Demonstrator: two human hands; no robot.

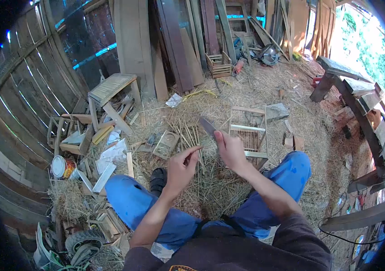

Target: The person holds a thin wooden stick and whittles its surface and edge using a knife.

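My right hand (232,151) is wrapped round the handle of a knife (208,126), its blade pointing up and to the left. Close by on the left, my left hand (182,170) has thumb and forefinger drawn together near the knife. Whatever lies in that pinch is too small to make out. Below and beyond both hands, thin sticks (188,135) are scattered on the straw-covered ground. A wooden frame with slender bars (247,128) stands just past my right hand. Left of the sticks lies a small wooden frame with a round hole (166,142).
Left of me are a small wooden table (113,86), a paint can (61,167) and wood offcuts. Boards (174,45) lean against the far wall near a slatted crate (219,65). A heavy wooden bench (359,104) runs along the right. Shavings cover the floor.
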